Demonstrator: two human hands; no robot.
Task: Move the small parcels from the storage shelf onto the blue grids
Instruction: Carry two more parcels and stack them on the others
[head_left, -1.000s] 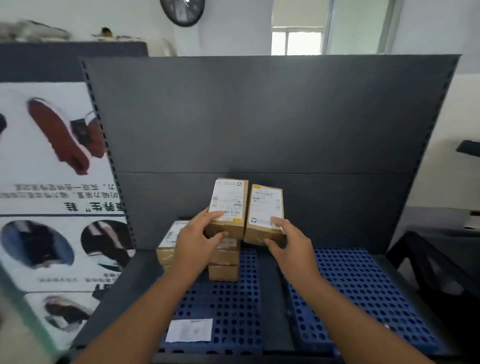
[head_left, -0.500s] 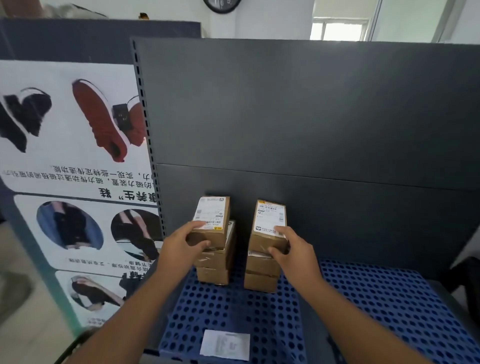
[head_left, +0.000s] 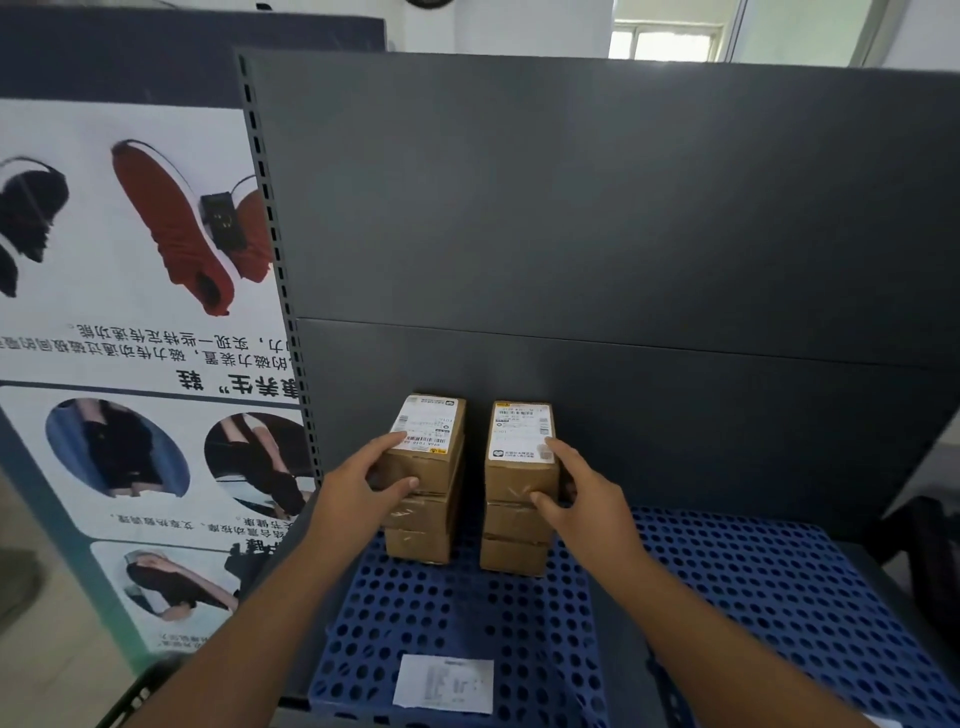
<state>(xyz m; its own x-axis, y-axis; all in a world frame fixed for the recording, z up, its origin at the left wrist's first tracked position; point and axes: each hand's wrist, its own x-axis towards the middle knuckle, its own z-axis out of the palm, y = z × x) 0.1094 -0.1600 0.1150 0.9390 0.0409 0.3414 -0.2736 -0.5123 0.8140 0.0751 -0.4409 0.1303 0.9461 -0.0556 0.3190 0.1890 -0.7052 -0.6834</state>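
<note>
Parcels stood in two stacks of three on the left blue grid (head_left: 452, 613). The left hand (head_left: 358, 483) clasped the top left parcel (head_left: 423, 447); the right hand (head_left: 582, 493) clasped the top right parcel (head_left: 521, 452). A paper slip (head_left: 443, 682) lay at 6 o'clock from the stacks, a second blue grid (head_left: 779, 587) at 3 o'clock, and the dark back panel (head_left: 597, 208) rose at 12 o'clock.

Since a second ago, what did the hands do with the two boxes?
Both came down. The left hand set its top parcel on the left stack; the right hand set its top parcel on the right stack. Both hands still grip them. The blue grid and white paper slip stayed put.
</note>
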